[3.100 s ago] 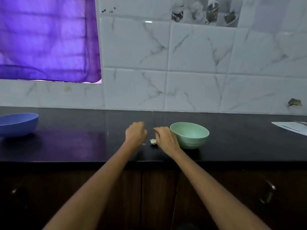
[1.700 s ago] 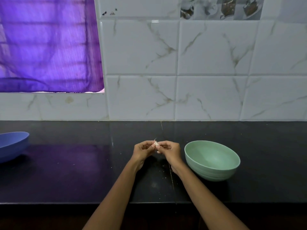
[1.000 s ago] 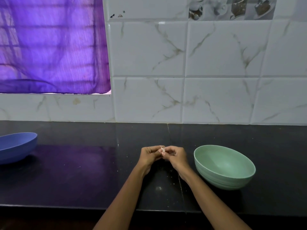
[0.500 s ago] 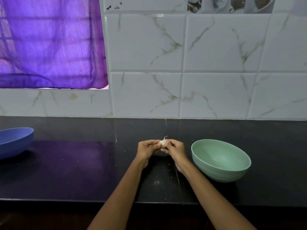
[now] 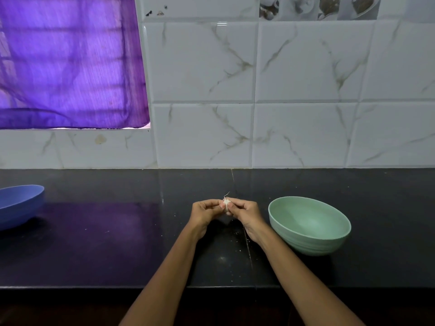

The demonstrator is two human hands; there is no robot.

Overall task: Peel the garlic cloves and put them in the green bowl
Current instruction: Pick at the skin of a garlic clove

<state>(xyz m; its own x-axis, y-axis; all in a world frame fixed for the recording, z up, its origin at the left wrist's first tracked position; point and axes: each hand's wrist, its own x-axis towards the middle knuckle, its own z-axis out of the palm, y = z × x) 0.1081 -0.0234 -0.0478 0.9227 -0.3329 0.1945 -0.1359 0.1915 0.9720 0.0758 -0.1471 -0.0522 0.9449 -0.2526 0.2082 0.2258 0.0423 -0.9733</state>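
- Left hand (image 5: 204, 211), at 9 o'clock of the garlic clove (image 5: 226, 204): fingertips pinched on it, above the counter (image 5: 98, 243).
- Clove at centre, papery skin and a thin wisp on top; peeling looks unfinished.
- Right hand (image 5: 244, 212), at 3 o'clock: also pinching the clove.
- Green bowl (image 5: 309, 225), further right: looks empty, so apparently nothing delivered yet.

Dim, purple window-light through the curtain (image 5: 70, 62), glossy counter (image 5: 94, 243) reflection, wide-angle bowing.
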